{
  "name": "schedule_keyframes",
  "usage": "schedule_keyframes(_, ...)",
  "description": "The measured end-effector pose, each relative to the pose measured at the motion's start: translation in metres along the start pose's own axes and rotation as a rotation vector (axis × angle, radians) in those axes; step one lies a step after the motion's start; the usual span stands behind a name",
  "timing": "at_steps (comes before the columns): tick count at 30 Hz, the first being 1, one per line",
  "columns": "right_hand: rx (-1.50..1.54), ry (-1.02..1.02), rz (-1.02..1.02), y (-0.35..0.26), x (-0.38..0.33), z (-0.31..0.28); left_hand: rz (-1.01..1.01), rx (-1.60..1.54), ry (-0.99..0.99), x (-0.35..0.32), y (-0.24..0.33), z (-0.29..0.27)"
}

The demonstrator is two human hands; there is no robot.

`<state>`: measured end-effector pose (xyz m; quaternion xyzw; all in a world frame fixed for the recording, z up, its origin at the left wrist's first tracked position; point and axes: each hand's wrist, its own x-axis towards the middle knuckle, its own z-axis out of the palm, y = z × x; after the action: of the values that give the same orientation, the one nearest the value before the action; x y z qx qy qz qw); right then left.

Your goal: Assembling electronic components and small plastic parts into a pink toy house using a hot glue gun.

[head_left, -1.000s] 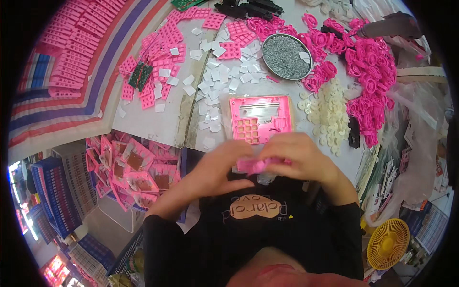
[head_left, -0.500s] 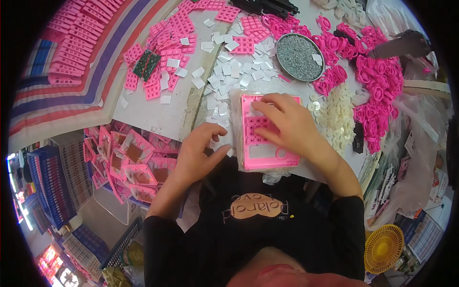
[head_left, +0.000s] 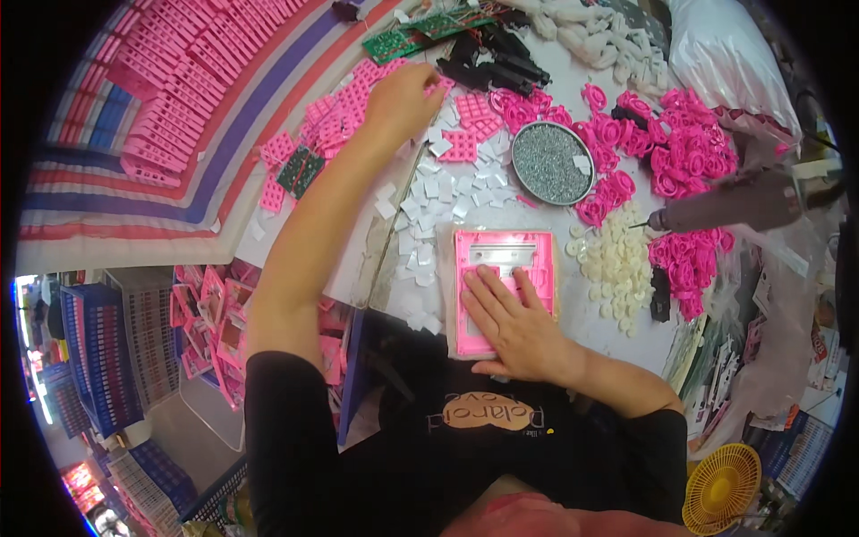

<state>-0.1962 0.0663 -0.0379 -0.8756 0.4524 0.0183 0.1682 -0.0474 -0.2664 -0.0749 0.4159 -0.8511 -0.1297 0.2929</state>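
Note:
A pink plastic casing (head_left: 465, 336) lies on a pad wrapped in clear film (head_left: 450, 268) at the table's near edge. My right hand (head_left: 514, 327) rests flat on the casing, fingers stretched, covering its middle. A silvery strip shows in the opening at the casing's far end. My left arm reaches far forward to a heap of pink keypads (head_left: 335, 121). There my left hand (head_left: 403, 98) has its fingers curled together at the heap's right edge. What they pinch, if anything, is hidden. Small white square pieces (head_left: 461, 185) lie scattered between the heap and the casing.
A round dish of small screws (head_left: 553, 163) stands beyond the casing. Right of it are white discs (head_left: 617, 273), pink ring-shaped parts (head_left: 689, 148) and a dark power screwdriver (head_left: 734, 210). Green circuit boards (head_left: 420, 34) and black parts (head_left: 501, 67) lie far back. Pink casings fill a bin (head_left: 210, 327) at left.
My left hand has gone from beside the casing far forward to the keypad heap. My right hand has flattened onto the casing from a curled position. The whole view has shifted.

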Motion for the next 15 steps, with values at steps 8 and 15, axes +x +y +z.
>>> schedule_keyframes(8, 0.031, 0.035, 0.004, 0.002, -0.004, 0.003, -0.604, 0.121, -0.045, 0.125, -0.016, 0.04)
schedule_keyframes(15, 0.111, 0.104, -0.079, 0.001, -0.005, -0.002, -0.626, -0.407, 0.394, 0.147, -0.074, 0.045)
